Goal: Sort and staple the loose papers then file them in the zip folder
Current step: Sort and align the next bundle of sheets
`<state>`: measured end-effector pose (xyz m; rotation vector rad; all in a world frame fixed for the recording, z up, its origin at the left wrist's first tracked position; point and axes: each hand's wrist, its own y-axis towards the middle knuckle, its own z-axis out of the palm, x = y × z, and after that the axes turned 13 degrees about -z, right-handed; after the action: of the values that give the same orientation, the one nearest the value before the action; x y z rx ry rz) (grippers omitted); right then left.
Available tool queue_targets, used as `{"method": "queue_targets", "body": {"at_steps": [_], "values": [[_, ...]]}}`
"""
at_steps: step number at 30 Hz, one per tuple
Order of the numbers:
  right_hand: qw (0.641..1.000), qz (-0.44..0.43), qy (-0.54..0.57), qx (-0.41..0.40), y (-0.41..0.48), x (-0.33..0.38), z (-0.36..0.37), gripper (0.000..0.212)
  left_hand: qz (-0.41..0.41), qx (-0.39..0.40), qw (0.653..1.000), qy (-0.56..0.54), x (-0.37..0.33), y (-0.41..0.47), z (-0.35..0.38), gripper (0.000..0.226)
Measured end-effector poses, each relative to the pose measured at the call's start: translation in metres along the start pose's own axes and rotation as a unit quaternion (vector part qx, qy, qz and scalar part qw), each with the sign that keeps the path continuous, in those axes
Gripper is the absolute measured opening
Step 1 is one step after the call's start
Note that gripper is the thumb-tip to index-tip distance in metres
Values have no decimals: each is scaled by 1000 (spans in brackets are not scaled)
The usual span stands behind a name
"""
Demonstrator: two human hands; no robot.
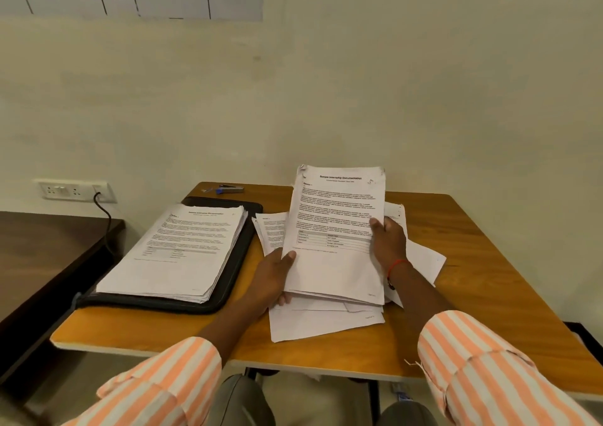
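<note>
Just right of the zip folder (235,259), you hold a sheaf of papers (332,230) tilted up off the worktop (473,262) — printed side toward you, a headed page on top. Your left hand (272,277) grips its lower left edge, fingers (289,256) clasped round the paper; your right hand (388,241) grasps the right edge the same way, a red thread (396,265) round that wrist. Under the sheaf, also right of the folder, more loose sheets (326,323) lie fanned and overlapping on the worktop. On the folder itself rests a thick stack of printed pages (182,249). Just beyond the folder's far edge lies a small stapler (230,189) with a blue end. Left of the folder stands a dark table (49,246) — a wall socket (75,190) with a black cable sits above it.
</note>
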<state>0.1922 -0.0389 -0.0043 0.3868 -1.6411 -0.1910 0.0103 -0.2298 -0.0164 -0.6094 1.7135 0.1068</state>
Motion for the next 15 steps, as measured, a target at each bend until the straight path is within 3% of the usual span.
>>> {"method": "queue_targets", "body": {"at_steps": [3,8,12,15], "values": [[1000,19,19,7,0,-3,1,25,52,-24,998,8,1,-3,4,25],[996,26,70,57,-13,10,-2,29,48,-64,997,-18,3,9,2,25],[986,9,32,166,-31,10,-11,27,40,-89,994,-55,-6,17,-1,26],[967,34,80,239,-44,16,-20,32,41,-108,992,-53,-11,25,-3,22]]}}
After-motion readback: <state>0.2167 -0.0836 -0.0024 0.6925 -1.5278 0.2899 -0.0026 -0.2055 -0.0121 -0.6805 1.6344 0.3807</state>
